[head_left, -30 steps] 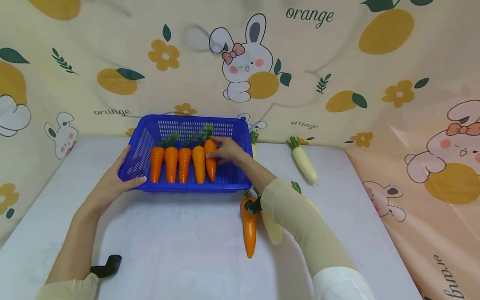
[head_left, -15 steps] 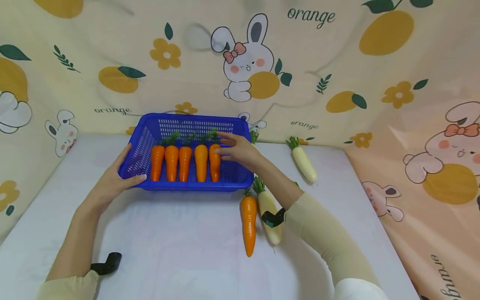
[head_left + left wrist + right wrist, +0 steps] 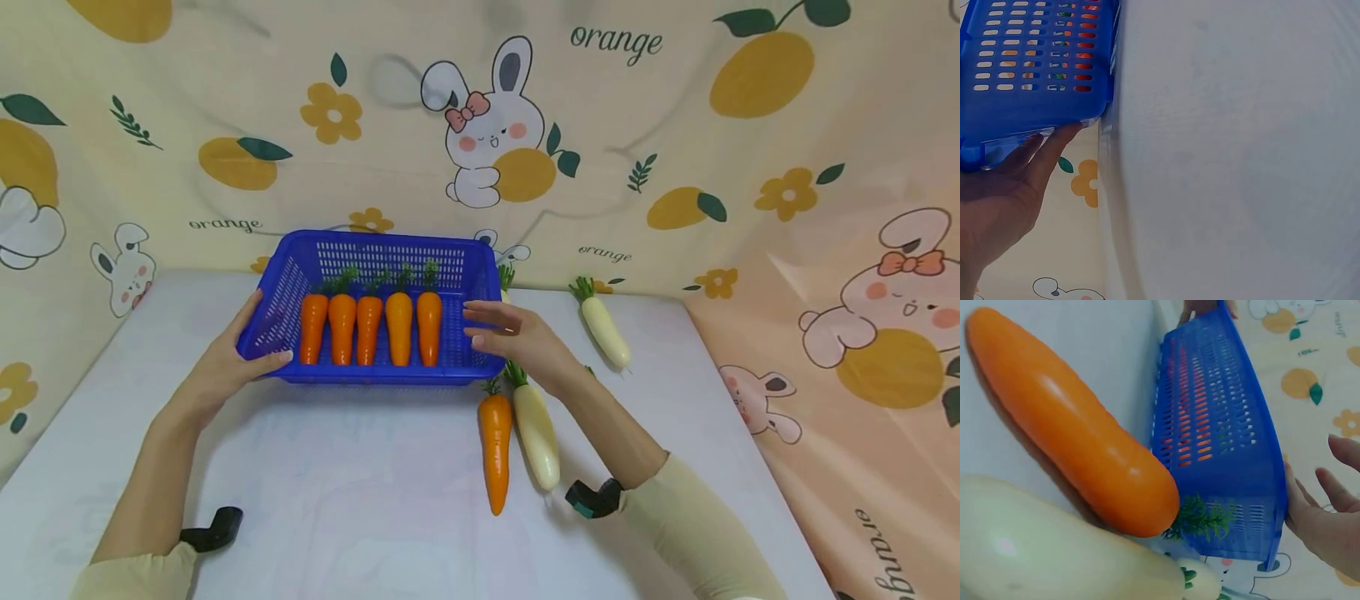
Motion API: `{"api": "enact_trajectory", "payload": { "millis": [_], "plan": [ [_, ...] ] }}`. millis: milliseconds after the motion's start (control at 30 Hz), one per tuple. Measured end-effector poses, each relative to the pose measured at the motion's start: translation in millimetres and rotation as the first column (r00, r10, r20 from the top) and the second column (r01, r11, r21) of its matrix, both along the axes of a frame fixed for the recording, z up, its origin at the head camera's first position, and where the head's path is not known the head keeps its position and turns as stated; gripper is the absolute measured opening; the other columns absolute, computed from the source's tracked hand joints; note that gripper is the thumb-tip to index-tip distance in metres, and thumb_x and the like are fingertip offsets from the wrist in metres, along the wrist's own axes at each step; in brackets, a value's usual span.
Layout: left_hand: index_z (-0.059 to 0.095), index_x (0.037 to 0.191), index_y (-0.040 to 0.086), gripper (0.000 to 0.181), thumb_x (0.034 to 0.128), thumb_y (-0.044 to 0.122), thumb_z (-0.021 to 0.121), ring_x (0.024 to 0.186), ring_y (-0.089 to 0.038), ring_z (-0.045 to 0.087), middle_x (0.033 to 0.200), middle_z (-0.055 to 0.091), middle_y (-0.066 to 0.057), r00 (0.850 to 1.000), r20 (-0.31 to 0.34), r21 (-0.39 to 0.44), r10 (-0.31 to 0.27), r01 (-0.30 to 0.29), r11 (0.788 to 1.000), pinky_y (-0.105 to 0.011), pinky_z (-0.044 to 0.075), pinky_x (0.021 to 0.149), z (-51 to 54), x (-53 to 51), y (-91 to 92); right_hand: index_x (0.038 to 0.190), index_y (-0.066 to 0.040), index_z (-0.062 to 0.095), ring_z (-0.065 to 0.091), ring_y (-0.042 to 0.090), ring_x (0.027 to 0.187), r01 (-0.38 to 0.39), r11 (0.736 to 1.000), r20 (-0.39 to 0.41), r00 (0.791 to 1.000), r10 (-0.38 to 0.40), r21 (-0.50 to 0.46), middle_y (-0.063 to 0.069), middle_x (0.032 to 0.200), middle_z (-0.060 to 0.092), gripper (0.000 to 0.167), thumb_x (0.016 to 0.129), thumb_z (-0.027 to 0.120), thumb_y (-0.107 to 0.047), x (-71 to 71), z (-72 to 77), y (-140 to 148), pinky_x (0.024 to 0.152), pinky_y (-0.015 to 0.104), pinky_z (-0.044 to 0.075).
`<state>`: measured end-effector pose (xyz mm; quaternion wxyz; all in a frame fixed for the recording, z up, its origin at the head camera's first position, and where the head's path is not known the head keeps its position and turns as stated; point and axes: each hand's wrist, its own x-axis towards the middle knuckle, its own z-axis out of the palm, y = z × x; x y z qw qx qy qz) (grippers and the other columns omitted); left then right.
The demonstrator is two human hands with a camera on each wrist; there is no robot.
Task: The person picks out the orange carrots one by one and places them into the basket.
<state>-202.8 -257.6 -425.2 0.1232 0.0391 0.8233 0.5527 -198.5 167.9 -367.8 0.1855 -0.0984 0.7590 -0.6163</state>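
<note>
A blue plastic basket (image 3: 390,374) stands at the back of the table with several orange carrots (image 3: 369,330) lined up inside, green tops toward the far wall. My left hand (image 3: 221,367) grips the basket's left end, thumb on the front rim and fingers along the outside. At the right end, my right hand (image 3: 532,346) is at the rim with fingers loosely bent and holding nothing. One more carrot (image 3: 495,454) lies on the table in front of the basket's right corner, beside a white radish (image 3: 537,437). Both loom large in the right wrist view.
Another white radish (image 3: 606,333) lies farther right on the table (image 3: 337,492). Part of a radish (image 3: 506,277) shows behind the basket's right end. Green leaves peek out behind my right forearm. A patterned cloth (image 3: 405,167) hangs at the back.
My right hand has let go of the rightmost carrot in the basket and drawn back right to the rim. That carrot now sits a little farther right. My left hand stays put.
</note>
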Motion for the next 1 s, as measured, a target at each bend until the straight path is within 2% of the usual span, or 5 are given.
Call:
{"api": "enact_trajectory", "payload": {
  "millis": [200,433,667,833,1000],
  "plan": [
    [-0.013,0.155,0.043,0.103,0.0931,0.037,0.069,0.148,-0.048,-0.004,0.166,-0.012,-0.012,1.0,0.001,-0.004,0.001,-0.001,1.0,-0.072,0.011,0.112,0.3,1.5,0.5,0.137,-0.012,0.057,0.059,0.027,0.123,0.109,0.992,-0.032,0.993,-0.111,-0.061,0.01,0.136,0.059,0.044,0.095,0.069,-0.017,29.8,-14.2,15.6,0.104,0.038,0.049],
    [-0.011,0.155,0.043,0.102,0.0939,0.034,0.069,0.149,-0.047,-0.003,0.166,-0.011,-0.011,1.0,0.0,0.008,0.001,-0.001,1.0,-0.072,0.012,0.112,-1.7,-0.3,-1.1,0.128,-0.002,0.059,0.061,0.027,0.114,0.289,0.949,-0.014,0.956,-0.293,-0.122,0.016,0.126,0.059,0.038,0.091,0.07,-0.006,62.9,-40.4,23.2,0.095,0.032,0.054],
    [-0.011,0.156,0.043,0.101,0.0939,0.034,0.069,0.149,-0.048,-0.002,0.166,-0.011,-0.012,1.0,-0.007,0.019,0.002,-0.002,1.0,-0.071,0.013,0.112,-1.7,-1.0,-2.1,0.138,-0.004,0.054,0.046,0.03,0.137,0.257,0.964,-0.046,0.964,-0.261,-0.069,0.014,0.144,0.052,0.049,0.091,0.068,-0.002,85.0,-54.6,18.6,0.108,0.036,0.044],
    [-0.01,0.156,0.042,0.1,0.0949,0.03,0.068,0.148,-0.048,-0.003,0.166,-0.012,-0.012,1.0,-0.008,0.029,0.01,-0.01,1.0,-0.07,0.01,0.113,-2.8,0.7,-5.8,0.139,-0.002,0.054,0.047,0.032,0.136,0.25,0.968,-0.038,0.967,-0.251,-0.037,0.017,0.144,0.052,0.053,0.089,0.068,0.004,90.0,-64.7,13.6,0.109,0.038,0.041],
    [-0.01,0.157,0.042,0.1,0.0948,0.03,0.068,0.149,-0.046,-0.004,0.166,-0.012,-0.01,1.0,-0.016,0.028,-0.002,0.002,1.0,-0.07,0.008,0.114,-4.0,-0.3,-3.6,0.141,-0.005,0.055,0.048,0.035,0.134,0.227,0.971,-0.078,0.972,-0.222,0.072,0.018,0.145,0.052,0.056,0.087,0.068,0.004,94.1,-69.2,10.7,0.107,0.043,0.041]
  ]
}}
